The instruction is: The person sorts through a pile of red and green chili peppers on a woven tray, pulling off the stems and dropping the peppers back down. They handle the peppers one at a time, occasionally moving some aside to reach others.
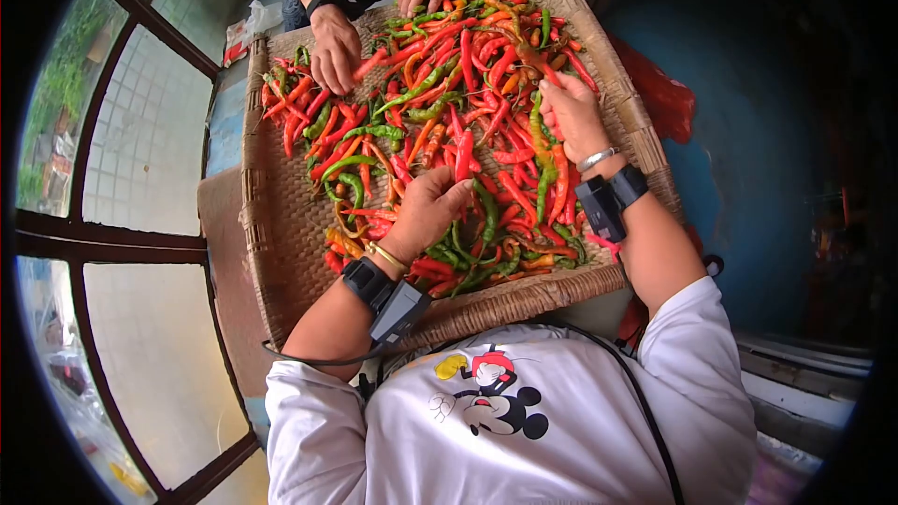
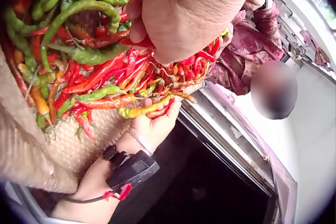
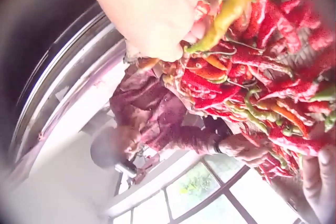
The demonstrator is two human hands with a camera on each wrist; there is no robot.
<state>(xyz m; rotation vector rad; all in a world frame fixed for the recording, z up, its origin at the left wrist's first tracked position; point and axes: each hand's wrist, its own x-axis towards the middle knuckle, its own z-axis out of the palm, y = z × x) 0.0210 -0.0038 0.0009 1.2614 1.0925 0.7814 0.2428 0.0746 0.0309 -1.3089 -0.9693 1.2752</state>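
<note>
A red chili pepper (image 1: 463,155) stands up between the thumb and fingers of my left hand (image 1: 428,213), which pinches it over the near middle of the pile. My right hand (image 1: 572,118) is at the right of the pile, its fingers curled round chili peppers. In the left wrist view, a red chili pepper (image 2: 164,109) lies in that hand, and a yellow one (image 2: 139,111) crosses by its fingers. The right wrist view has a yellow-green chili pepper (image 3: 231,14) beside the fingers. Red, green and orange chili peppers (image 1: 514,192) spread under both hands.
The chili peppers lie on a large woven tray (image 1: 281,262) with a raised rim. Across it, another person's hand (image 1: 334,51) reaches into the pile beside a red pepper. A red bag (image 1: 659,93) is beyond the right rim, and windows (image 1: 140,131) line the left.
</note>
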